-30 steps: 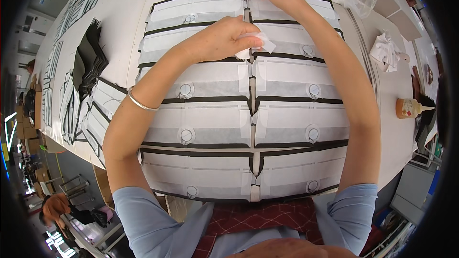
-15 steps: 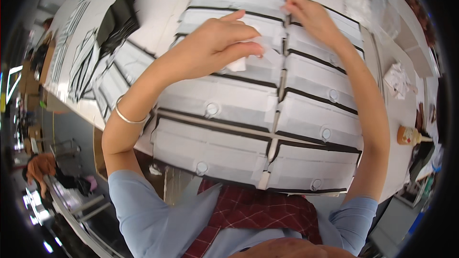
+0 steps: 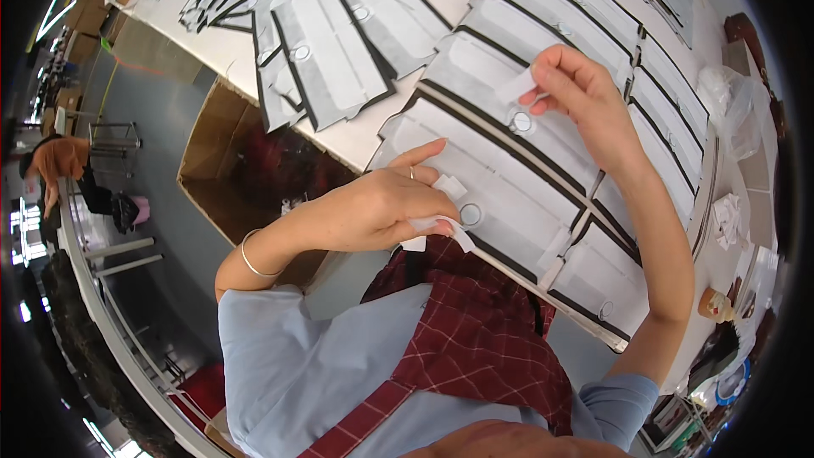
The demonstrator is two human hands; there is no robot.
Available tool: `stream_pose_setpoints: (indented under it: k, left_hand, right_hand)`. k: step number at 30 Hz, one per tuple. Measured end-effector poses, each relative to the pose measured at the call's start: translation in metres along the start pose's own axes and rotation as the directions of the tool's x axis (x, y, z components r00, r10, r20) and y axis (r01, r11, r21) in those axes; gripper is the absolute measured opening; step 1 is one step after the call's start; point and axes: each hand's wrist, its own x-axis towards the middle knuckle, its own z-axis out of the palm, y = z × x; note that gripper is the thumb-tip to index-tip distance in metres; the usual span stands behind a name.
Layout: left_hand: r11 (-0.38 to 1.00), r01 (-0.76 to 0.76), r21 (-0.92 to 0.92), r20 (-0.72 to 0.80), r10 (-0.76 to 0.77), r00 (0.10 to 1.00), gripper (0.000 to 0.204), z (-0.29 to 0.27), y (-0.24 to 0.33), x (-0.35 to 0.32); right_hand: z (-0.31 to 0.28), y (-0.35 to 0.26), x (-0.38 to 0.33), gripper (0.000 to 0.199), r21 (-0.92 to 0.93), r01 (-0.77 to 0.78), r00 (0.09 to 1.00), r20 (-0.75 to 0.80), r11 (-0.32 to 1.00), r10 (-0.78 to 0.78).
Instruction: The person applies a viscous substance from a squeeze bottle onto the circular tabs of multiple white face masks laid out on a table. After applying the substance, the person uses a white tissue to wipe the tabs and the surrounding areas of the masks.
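Now left hand [image 3: 386, 208] pinches white strips [image 3: 437, 229]; right hand [image 3: 581, 97] grips, seemingly, white tab [image 3: 517, 85].

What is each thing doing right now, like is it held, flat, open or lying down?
left hand: pinching small white strips.
right hand: pinching one white strip above the panels.
white strips: held, partly bent.
grey fabric panels: lying flat in rows on the table.
cardboard box: open, beside the table.
plastic bag: crumpled, lying on the table.

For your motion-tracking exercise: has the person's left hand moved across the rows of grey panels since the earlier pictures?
Yes. The left hand has come back from the farther panel rows to the row nearest the person's body.
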Motion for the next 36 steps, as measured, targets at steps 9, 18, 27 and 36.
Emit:
stream_pose_setpoints:
  k: [9,18,27,36]
  left_hand:
    - [0.989,-0.126,0.078,0.006,0.126,0.992,0.017,0.042,-0.018,-0.005]
    - [0.976,-0.21,0.063,0.025,0.208,0.978,0.012,0.052,-0.024,0.005]
    - [0.956,-0.203,0.213,0.024,0.203,0.979,0.014,0.041,-0.009,-0.033]
    - [0.888,-0.123,0.443,-0.039,0.156,0.987,0.01,0.029,-0.019,-0.036]
  right_hand:
    - [0.051,-0.013,-0.011,0.018,-0.094,-0.022,0.989,0.143,0.995,0.035]
    - [0.095,0.004,-0.006,0.019,-0.15,-0.1,0.972,0.198,0.984,0.129]
    - [0.096,0.018,-0.003,0.02,-0.295,-0.05,0.997,0.048,0.954,0.067]
    - [0.099,0.024,-0.005,0.017,-0.37,0.031,0.999,-0.005,0.929,-0.035]
